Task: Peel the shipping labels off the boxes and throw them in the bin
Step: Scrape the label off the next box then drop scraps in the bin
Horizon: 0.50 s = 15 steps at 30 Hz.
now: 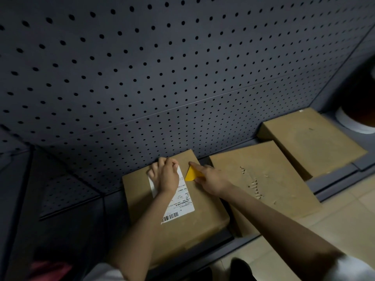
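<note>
Head view, three boxes (261,179), one label (180,201), left hand (166,175) pinching label, right hand (211,179) gripping one yellow scraper (191,175).

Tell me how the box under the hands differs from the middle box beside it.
The box under the hands carries a white label; the middle box has none. The middle box's top is torn and scuffed; the first looks smooth. The middle box sits askew. Both are brown cardboard.
</note>
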### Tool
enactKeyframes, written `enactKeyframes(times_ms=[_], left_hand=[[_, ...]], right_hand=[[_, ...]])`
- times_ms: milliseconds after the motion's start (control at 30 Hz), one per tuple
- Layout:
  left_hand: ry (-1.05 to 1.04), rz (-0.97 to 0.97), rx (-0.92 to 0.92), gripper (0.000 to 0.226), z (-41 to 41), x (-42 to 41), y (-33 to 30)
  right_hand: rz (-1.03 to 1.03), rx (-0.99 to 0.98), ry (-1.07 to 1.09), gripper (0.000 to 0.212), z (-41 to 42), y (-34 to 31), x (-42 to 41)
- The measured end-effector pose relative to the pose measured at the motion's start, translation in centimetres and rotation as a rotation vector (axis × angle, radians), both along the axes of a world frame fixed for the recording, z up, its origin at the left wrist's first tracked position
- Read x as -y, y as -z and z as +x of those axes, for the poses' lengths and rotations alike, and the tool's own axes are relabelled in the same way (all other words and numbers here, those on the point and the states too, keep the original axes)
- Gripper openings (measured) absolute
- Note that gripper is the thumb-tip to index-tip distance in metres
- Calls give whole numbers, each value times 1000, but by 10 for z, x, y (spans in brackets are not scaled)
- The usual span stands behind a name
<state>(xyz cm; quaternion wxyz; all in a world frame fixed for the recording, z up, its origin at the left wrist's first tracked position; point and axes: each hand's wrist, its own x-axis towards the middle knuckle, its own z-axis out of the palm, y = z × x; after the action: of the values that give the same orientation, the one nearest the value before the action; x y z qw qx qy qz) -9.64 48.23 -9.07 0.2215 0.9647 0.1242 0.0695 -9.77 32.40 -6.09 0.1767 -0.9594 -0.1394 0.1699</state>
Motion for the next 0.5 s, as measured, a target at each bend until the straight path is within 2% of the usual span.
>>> enactKeyframes(times_ms=[67, 200, 367, 500], left_hand=[[32, 24, -28, 9, 5, -2, -2], [122, 51, 34, 6, 0, -10, 3], [71, 58, 53, 4, 4, -2, 3], [121, -2, 171, 9, -5, -6, 6]], right_hand=[[5, -7, -6, 58, 0, -1, 1], [24, 6, 5, 60, 0, 0, 2], [67, 16, 9, 60, -1, 5, 3], [71, 24, 13, 62, 0, 6, 2]])
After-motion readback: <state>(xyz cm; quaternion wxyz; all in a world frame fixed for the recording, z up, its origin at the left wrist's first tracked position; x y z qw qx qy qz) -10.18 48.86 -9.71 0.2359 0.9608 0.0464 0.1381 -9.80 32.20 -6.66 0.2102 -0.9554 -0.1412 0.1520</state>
